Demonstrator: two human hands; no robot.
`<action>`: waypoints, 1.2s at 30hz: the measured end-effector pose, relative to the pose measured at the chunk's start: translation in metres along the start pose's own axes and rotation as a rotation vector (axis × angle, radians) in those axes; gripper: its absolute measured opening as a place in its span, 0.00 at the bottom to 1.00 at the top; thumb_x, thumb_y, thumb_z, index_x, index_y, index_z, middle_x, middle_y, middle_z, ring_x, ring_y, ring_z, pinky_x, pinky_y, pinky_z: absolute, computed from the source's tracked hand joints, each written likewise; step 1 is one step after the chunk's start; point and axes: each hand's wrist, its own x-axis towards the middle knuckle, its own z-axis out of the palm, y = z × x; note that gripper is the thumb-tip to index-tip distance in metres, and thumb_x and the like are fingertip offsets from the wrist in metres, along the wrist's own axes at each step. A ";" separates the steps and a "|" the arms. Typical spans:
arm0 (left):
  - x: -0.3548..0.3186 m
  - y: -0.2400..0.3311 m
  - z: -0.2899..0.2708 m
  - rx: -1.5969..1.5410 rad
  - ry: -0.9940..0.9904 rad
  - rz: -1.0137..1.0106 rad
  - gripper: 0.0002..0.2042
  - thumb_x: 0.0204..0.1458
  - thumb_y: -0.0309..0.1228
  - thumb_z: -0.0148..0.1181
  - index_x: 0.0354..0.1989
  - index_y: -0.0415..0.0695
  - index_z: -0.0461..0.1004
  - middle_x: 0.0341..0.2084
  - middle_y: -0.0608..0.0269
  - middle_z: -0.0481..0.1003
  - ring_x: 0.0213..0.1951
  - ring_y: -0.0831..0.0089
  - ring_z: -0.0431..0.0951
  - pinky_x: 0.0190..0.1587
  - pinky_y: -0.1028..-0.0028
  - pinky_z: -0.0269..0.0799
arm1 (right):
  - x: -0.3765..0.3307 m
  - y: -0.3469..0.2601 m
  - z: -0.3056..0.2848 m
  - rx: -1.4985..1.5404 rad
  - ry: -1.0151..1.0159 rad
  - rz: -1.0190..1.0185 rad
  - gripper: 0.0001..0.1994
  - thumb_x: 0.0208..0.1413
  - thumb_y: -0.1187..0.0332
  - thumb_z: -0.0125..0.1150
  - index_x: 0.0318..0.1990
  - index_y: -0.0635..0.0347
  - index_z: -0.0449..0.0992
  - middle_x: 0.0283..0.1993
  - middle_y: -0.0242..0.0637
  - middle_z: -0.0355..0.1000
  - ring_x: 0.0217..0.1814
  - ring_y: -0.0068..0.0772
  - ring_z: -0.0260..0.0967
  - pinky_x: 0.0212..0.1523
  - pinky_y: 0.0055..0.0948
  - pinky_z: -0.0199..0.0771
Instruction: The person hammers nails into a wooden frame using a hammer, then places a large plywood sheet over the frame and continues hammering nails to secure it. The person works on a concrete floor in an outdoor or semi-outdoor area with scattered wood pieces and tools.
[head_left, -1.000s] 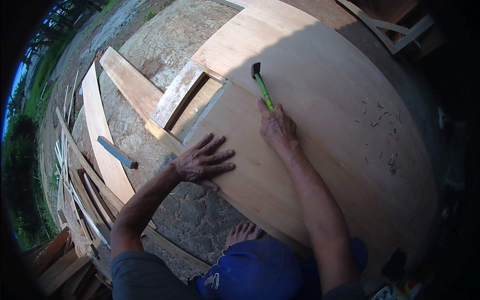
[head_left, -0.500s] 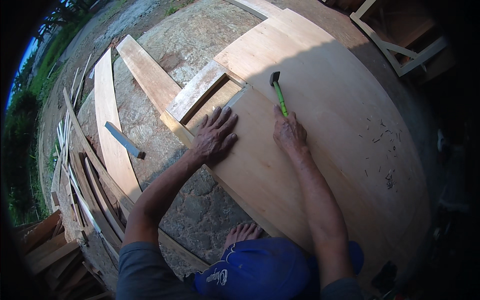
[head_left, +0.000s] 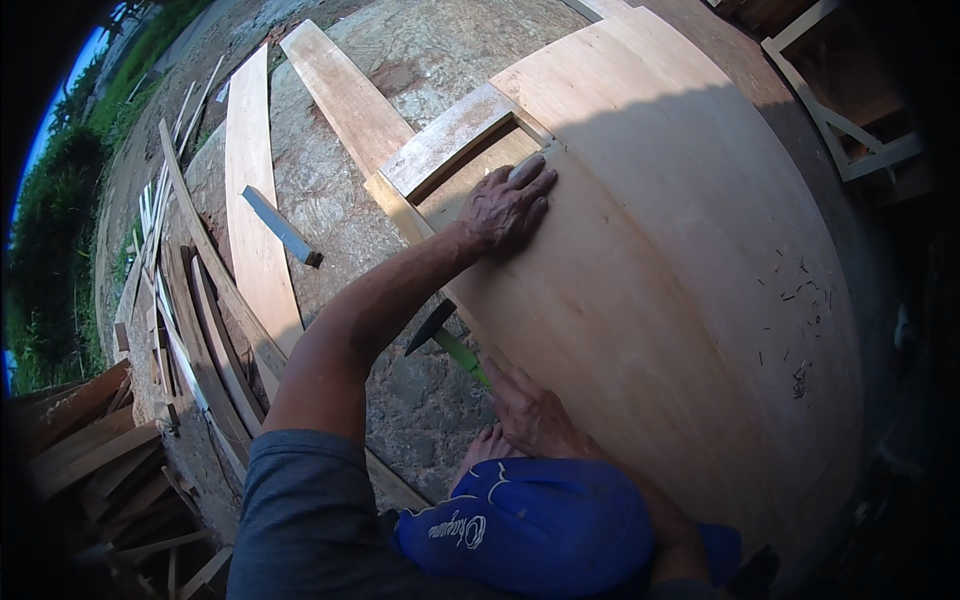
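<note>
My left hand [head_left: 505,208] lies on a thin plywood sheet [head_left: 625,320], fingers stretched toward its far end beside a rectangular gap. A wooden frame [head_left: 452,138] shows around that gap. Closed round the green handle of a hammer [head_left: 462,355] is my right hand [head_left: 540,415], low at the sheet's near-left edge. The dark hammer head points left, just off the edge and over the rough ground. My bare foot [head_left: 485,450] shows partly behind that hand.
A larger plywood panel [head_left: 745,210] extends to the right, with scattered small nails [head_left: 800,292] on it. Boards [head_left: 250,170] and a grey bar [head_left: 282,228] lie at left, near long strips [head_left: 200,250] and stacked timber [head_left: 90,450]. A wooden frame [head_left: 850,130] stands far right.
My right hand has brought the hammer from over the panel back toward me and left, to the sheet's near edge. My left hand has slid toward the sheet's far end. The view has shifted.
</note>
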 end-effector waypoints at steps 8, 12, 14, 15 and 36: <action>-0.001 0.003 0.001 0.008 0.029 0.019 0.25 0.68 0.44 0.45 0.71 0.49 0.64 0.71 0.52 0.61 0.60 0.45 0.70 0.66 0.54 0.65 | -0.022 0.006 0.017 -0.036 -0.179 0.102 0.32 0.63 0.75 0.56 0.76 0.56 0.58 0.36 0.52 0.69 0.34 0.53 0.72 0.34 0.45 0.74; 0.000 0.000 0.000 0.021 -0.008 0.006 0.25 0.68 0.44 0.45 0.71 0.49 0.63 0.72 0.51 0.60 0.61 0.44 0.70 0.67 0.54 0.64 | -0.018 0.016 0.023 0.069 0.017 0.171 0.33 0.63 0.75 0.57 0.76 0.51 0.59 0.35 0.52 0.69 0.34 0.52 0.72 0.36 0.45 0.75; -0.005 -0.001 -0.001 0.014 -0.004 -0.002 0.25 0.68 0.44 0.45 0.71 0.48 0.63 0.72 0.51 0.60 0.61 0.44 0.70 0.67 0.54 0.65 | -0.020 0.015 0.020 0.076 -0.099 0.145 0.33 0.63 0.75 0.58 0.76 0.50 0.59 0.36 0.52 0.69 0.34 0.52 0.72 0.37 0.45 0.75; -0.005 -0.002 -0.003 0.013 0.001 -0.007 0.25 0.68 0.44 0.45 0.71 0.48 0.63 0.72 0.51 0.60 0.61 0.44 0.70 0.67 0.54 0.65 | -0.019 0.014 0.018 0.078 -0.156 0.129 0.33 0.63 0.75 0.58 0.76 0.49 0.59 0.36 0.52 0.69 0.34 0.52 0.72 0.38 0.45 0.76; -0.001 0.007 -0.003 0.002 0.045 -0.006 0.25 0.66 0.41 0.47 0.70 0.47 0.65 0.70 0.47 0.62 0.62 0.43 0.68 0.67 0.53 0.63 | 0.110 0.082 -0.116 -0.335 0.562 0.091 0.32 0.69 0.72 0.47 0.78 0.59 0.47 0.23 0.53 0.70 0.23 0.52 0.73 0.27 0.47 0.71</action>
